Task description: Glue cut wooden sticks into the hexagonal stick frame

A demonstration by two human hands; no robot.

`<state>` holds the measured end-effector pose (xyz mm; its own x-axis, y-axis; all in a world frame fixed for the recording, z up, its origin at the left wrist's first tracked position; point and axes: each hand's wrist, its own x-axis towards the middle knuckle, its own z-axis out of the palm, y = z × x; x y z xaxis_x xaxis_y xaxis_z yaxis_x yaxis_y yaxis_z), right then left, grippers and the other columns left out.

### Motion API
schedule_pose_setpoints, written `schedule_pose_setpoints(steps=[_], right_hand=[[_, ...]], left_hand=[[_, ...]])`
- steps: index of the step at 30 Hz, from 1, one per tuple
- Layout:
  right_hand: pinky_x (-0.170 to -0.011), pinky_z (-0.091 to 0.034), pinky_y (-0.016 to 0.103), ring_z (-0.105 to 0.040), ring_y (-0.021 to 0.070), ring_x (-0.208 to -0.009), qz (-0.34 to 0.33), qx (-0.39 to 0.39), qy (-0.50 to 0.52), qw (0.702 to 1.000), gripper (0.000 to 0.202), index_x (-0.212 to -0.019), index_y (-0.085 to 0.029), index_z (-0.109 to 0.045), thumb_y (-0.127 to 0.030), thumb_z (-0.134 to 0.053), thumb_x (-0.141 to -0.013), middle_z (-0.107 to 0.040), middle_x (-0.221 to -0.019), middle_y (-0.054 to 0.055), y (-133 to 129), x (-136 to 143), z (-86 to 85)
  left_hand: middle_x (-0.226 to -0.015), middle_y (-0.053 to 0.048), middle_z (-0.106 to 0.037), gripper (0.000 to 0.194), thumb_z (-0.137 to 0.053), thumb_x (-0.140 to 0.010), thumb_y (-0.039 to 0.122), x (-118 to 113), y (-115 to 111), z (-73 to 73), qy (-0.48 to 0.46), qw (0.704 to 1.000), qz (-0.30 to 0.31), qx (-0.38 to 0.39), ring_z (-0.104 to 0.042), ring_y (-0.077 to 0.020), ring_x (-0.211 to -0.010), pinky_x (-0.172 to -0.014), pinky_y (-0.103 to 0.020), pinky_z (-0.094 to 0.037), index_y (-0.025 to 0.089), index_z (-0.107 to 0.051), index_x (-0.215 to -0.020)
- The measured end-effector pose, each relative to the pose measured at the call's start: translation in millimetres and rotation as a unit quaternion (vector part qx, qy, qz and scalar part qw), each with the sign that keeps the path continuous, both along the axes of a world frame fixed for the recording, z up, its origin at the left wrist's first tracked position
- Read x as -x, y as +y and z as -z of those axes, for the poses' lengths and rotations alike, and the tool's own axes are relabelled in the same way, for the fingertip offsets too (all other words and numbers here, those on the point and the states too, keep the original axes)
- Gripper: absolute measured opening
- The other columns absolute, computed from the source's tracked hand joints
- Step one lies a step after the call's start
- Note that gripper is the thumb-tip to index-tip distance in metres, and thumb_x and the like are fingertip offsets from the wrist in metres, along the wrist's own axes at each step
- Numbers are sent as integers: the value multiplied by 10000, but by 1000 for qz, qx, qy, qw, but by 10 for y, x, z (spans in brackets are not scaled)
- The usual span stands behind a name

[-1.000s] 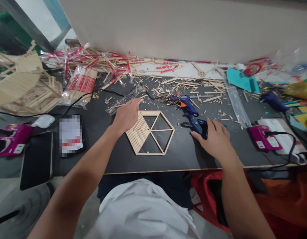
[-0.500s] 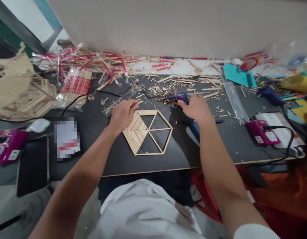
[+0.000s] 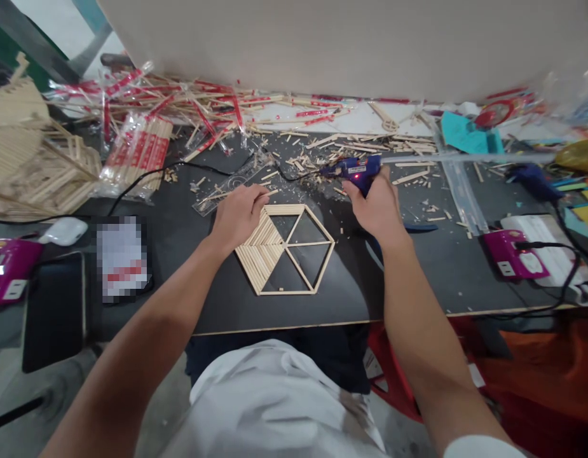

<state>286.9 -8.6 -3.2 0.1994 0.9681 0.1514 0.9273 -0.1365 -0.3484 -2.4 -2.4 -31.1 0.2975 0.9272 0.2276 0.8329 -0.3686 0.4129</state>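
My right hand is wrapped round the handle of a blue hot glue gun, whose small red light is lit. Its nozzle points left, and a long clear glue stick sticks out behind it. My left hand is closed in a pinch at the upper left edge of a hexagonal frame made of wooden sticks. A short wooden stick shows at its fingertips. The frame lies flat on the dark table; rows of sticks fill its left sections, while the others show only spokes.
Wood scraps litter the back. Bundled chopsticks in red wrappers lie left, near a larger stick model. Phones and a purple power adapter are at left. A second glue gun and another adapter sit right.
My right hand has raised the glue gun off the table and turned it, so its clear glue stick now stretches out to the right. The left hand stays at the frame.
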Motion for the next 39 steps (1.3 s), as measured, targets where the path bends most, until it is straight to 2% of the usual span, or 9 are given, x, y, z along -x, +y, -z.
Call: schedule_pose_setpoints(steps=[2,6,8,11,16,21,30,35,39], right_hand=[[-892,-474,426,-653,362,-1097,-51,1,2,999,484,-1314,-157,-543,-527,-433,-1023,-679,-1189,220,-43,40,-35],[-834,-455,386,-665,343,-982,-149,50,11,988,498,-1220,-165,-609,-579,-419,-1020,-719,-1021,169,-116,204,-75],[-824,-446,378,-665,342,-957,-193,67,15,979,512,-1243,-156,-603,-581,-430,-1015,-728,-1013,159,-135,281,-68],[-830,-441,375,-665,347,-960,-225,77,16,971,531,-1263,-138,-600,-576,-431,-1014,-730,-1026,163,-139,329,-44],[-856,-448,383,-663,350,-964,-247,72,28,966,540,-1261,-140,-606,-584,-419,-1017,-732,-1060,166,-134,302,-35],[-867,-471,386,-671,352,-988,-237,95,13,967,492,-1262,-156,-604,-553,-461,-1008,-726,-1107,168,-134,335,-27],[-798,-524,440,-697,363,-890,-257,54,-36,964,445,-1184,-129,-616,-514,-480,-1007,-723,-1001,183,-95,324,90],[-769,-521,412,-701,348,-883,-267,37,-63,961,462,-1227,-106,-615,-488,-446,-1030,-734,-1001,193,-125,353,61],[-757,-508,399,-701,350,-881,-258,54,-82,961,474,-1245,-86,-616,-476,-442,-1040,-732,-1018,205,-148,376,16]], left_hand=[[-1057,-76,-747,258,-458,-1060,319,-2,3,9,-8,1000,-1,3,-651,-238,-989,-845,-324,-470,229,-688,-1134],[-1021,-67,-752,244,-465,-1056,315,0,20,26,-23,1000,-2,-2,-656,-232,-953,-819,-320,-455,223,-689,-1093],[-994,-63,-754,243,-466,-1054,312,4,28,33,-27,1000,-3,-6,-660,-230,-933,-806,-320,-451,218,-688,-1087],[-1002,-62,-759,248,-456,-1053,309,9,36,36,-30,1000,-1,-3,-666,-223,-924,-813,-321,-452,215,-684,-1083],[-1024,-60,-765,258,-442,-1049,307,3,35,28,-26,1000,-1,2,-665,-218,-921,-815,-319,-456,216,-681,-1082],[-1007,-62,-759,261,-436,-1050,300,-5,27,22,-27,1000,-3,1,-662,-222,-921,-820,-320,-452,209,-678,-1083],[-1002,-65,-752,283,-419,-1070,331,-9,42,79,-31,999,7,-15,-654,-230,-909,-802,-329,-447,214,-678,-1071],[-983,-61,-760,297,-411,-1073,323,-11,45,78,-28,999,10,-17,-658,-233,-889,-769,-326,-438,208,-685,-1071],[-955,-51,-766,299,-421,-1070,336,-16,39,62,-39,999,10,-13,-670,-223,-842,-741,-315,-435,213,-693,-1075]])
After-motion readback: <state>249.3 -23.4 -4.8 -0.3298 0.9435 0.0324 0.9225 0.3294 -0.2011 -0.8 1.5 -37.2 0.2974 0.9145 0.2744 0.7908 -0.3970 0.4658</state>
